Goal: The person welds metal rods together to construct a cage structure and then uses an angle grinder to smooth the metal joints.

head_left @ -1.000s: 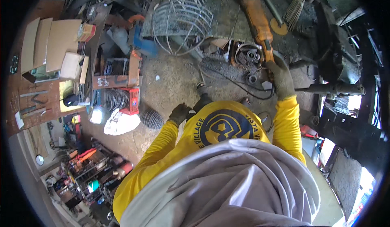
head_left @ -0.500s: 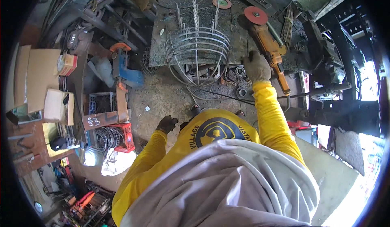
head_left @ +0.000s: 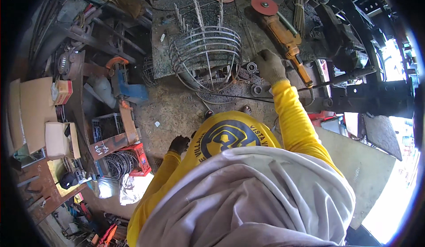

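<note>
Orange and worn, the grinder (head_left: 280,31) lies on the table (head_left: 161,54), right of the bent-rod frame (head_left: 204,34), its red disc (head_left: 264,5) at the far end and its handle overhanging the near edge. Just beside that handle, the gloved right hand (head_left: 268,65) has its fingers curled in; whether they hold the thin rod (head_left: 250,39) just ahead of them, or anything, I cannot tell. By the person's side, the left hand (head_left: 179,145) looks partly curled, its grip unclear. For good handling, I would keep fingers off the disc, lift the grinder only by its handle and body, and mind the cord (head_left: 312,97)
</note>
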`<state>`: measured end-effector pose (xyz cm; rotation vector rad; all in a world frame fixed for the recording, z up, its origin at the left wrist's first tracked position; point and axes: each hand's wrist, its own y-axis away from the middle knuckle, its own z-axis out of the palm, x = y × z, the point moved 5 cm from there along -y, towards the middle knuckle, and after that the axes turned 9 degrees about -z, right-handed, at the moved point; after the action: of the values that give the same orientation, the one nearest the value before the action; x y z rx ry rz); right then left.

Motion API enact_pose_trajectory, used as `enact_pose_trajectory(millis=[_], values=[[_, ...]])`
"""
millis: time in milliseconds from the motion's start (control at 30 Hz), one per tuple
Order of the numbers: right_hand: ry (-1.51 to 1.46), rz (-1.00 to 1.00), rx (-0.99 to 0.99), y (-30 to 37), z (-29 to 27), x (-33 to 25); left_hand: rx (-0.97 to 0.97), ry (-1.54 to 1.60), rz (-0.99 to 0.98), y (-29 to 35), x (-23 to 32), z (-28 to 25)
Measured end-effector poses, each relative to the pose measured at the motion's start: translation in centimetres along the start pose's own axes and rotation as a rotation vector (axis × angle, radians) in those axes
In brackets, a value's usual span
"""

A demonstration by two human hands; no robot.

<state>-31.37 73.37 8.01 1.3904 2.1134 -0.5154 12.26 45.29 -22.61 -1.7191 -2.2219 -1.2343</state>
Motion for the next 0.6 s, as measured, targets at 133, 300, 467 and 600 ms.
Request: enact_pose_trajectory(millis=[133,300,467,600], values=[[-0.023,-0.145,0.006,-0.3,-0.2,0.3,-0.033,-0.21,0.006,-1.3,1.1,0.4],[0.036,-0.253,0.052,-5.4,-1.6,-1.5,-0.04,0.277,-0.204,-1.7,-0.1,-0.5],[-0.022,-0.208,0.132,-6.4,-1.0,-0.1,0.07,0.548,-0.439,-0.6,2.1,-2.0],[-0.004,-0.449,0.133,-4.8,1.0,2.0,0.213,0.571,-0.369,3.2,3.3,-0.8]])
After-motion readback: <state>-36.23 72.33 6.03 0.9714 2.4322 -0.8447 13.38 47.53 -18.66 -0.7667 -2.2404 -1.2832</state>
